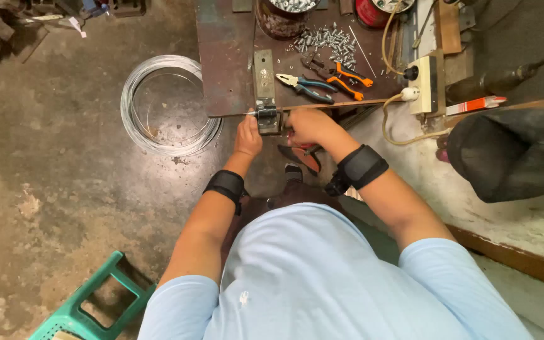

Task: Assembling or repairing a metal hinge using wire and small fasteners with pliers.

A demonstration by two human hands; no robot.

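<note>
we clench our left hand (247, 135) on the wire (228, 115) at the small jig (267, 117); our right hand (308, 126) grips a red-handled tool (303, 156). keep the wire level.

Single head camera; looks steeply down, close over the workbench (228, 75).

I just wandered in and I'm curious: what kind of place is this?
Most likely a small metal workshop: pliers and loose screws lie on a worn metal bench, and a wire coil sits on the stained concrete floor.
</note>
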